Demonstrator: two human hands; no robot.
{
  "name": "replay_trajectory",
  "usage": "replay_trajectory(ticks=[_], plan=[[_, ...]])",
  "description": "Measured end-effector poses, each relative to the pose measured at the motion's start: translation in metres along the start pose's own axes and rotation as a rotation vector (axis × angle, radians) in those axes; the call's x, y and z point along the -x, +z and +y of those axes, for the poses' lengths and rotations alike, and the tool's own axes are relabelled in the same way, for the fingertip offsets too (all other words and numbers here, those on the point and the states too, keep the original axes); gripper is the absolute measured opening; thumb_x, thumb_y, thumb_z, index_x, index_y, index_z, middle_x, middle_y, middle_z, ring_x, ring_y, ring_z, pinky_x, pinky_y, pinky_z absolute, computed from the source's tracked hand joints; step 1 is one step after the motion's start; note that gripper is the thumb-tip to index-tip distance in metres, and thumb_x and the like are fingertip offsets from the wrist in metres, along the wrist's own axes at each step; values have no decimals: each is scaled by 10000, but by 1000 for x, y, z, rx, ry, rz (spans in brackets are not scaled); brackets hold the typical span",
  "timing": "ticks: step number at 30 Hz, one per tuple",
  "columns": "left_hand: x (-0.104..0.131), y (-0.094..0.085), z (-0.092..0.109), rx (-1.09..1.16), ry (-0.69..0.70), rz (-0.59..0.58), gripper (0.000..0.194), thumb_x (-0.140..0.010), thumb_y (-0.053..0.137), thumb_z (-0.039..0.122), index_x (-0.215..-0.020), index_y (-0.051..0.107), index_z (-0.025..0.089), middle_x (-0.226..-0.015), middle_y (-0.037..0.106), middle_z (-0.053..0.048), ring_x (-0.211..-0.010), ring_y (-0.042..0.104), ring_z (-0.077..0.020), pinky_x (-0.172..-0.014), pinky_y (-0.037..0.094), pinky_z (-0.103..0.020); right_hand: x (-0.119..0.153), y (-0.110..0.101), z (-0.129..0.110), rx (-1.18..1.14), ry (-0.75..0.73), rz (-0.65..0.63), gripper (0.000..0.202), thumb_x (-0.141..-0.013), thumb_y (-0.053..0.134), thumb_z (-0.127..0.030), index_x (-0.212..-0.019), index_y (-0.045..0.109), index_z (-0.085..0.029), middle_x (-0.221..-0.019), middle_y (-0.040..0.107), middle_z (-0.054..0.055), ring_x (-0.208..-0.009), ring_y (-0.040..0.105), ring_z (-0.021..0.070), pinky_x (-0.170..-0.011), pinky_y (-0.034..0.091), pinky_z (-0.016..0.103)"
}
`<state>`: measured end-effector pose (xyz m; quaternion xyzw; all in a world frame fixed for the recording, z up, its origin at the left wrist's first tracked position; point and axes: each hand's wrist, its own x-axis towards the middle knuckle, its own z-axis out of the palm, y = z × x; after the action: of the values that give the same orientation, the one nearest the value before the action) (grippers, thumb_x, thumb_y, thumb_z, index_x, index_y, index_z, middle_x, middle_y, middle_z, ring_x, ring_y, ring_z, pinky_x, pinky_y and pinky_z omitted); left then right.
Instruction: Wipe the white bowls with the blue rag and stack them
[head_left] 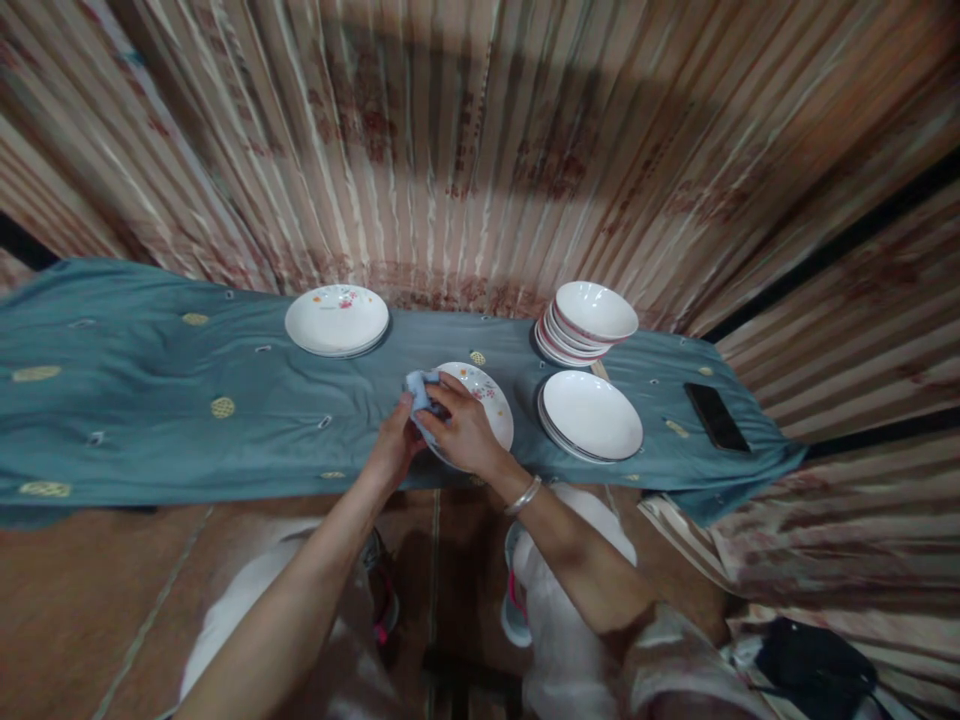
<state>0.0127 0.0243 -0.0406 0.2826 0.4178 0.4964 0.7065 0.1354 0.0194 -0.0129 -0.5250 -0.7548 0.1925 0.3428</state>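
Nearest the camera are your forearms [585, 570], reaching up from your lap to a grip that is narrow on both sides: your left hand [396, 440] closes at the left edge of the floral plate [496, 408], thumb against the blue cloth [417, 390], while your right hand [466, 428] pinches that cloth from over the plate. The left hold probably steadies the plate against the right hand's pressure; its underside is hidden, so you cannot tell whether it is raised off the worktop [150, 380]. Right of the grip is a stack of white plates [592, 415], and just beyond it a stack of bowls [596, 312], nested probably to save room and within easy reach. Beyond the grip to the left, more floral plates [335, 325] lie stacked, apparently kept separate from the plainer ones. Farthest right of the grip lies a dark phone [716, 417], perhaps set aside from the dishes. No brand or label can be read; the curtain [442, 130] behind has small red marks resembling characters, too blurred to make out, and the left-hand stack's top plate has a tiny illegible line beneath its flowers.
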Motion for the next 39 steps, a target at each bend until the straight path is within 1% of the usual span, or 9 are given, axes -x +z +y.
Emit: replay_trajectory(ticks=[5,8,10,15,19,23,30,36,39], plan=[[4,1,3,-10,7,16,561,-609,791,550,-1013,694,172,-1044,711,-91,-966,650,-248,-696,551,-306,-14,3,8,102,6,-11,319,-953,486,-253,-1234,617,-178,-1421,511,105,-1349,441,187,-1110,348,307],[7,3,5,-30,13,13,589,-547,861,407,-1080,702,212,-1097,710,-61,-909,654,-206,-677,535,-272,-22,1,14,153,20,-8,271,-964,469,-243,-1158,647,-181,-1352,566,88,-1304,477,199,-1086,371,310],[8,4,6,-37,27,-7,628,-533,869,351,-1125,699,229,-1137,706,-61,-925,655,-212,-701,539,-287,-27,-1,18,171,20,-1,248,-967,461,-238,-1100,661,-179,-1289,596,81,-1242,518,198,-1052,397,298],[10,5,7,-48,37,-31,685,-553,856,333,-1202,673,217,-1162,704,-89,-982,657,-253,-744,547,-328,-37,-8,32,218,49,16,232,-957,457,-212,-1043,669,-178,-1123,653,79,-1100,578,195,-989,432,297],[10,4,7,-66,40,-59,683,-570,846,339,-1218,663,226,-1154,708,-84,-976,660,-245,-738,540,-306,-42,-13,44,299,118,20,236,-958,457,-215,-1074,656,-165,-1155,656,107,-1104,584,205,-986,430,313],[8,2,6,-71,36,-43,709,-554,849,328,-1230,660,232,-1105,722,-74,-936,655,-221,-714,533,-282,-40,-21,56,389,182,4,228,-957,468,-227,-1056,660,-158,-1133,668,125,-1058,613,211,-956,453,305],[9,4,7,-77,39,-23,703,-526,858,336,-1199,679,242,-1165,702,-67,-964,640,-228,-701,530,-284,-29,-30,72,517,232,-6,238,-966,452,-243,-1047,651,-140,-1059,681,147,-984,633,229,-904,484,344],[9,5,8,-82,27,-11,737,-513,867,348,-1214,671,234,-1144,709,-76,-955,641,-230,-726,531,-298,-14,-37,78,619,265,-21,227,-965,451,-233,-1024,641,-125,-1064,678,164,-993,628,242,-878,485,352],[9,5,9,-79,27,-9,710,-517,866,336,-1197,683,246,-1154,708,-71,-956,640,-223,-716,531,-283,-7,-42,76,635,296,-72,220,-968,447,-230,-1005,639,-128,-1102,663,169,-1030,622,239,-879,484,335]])
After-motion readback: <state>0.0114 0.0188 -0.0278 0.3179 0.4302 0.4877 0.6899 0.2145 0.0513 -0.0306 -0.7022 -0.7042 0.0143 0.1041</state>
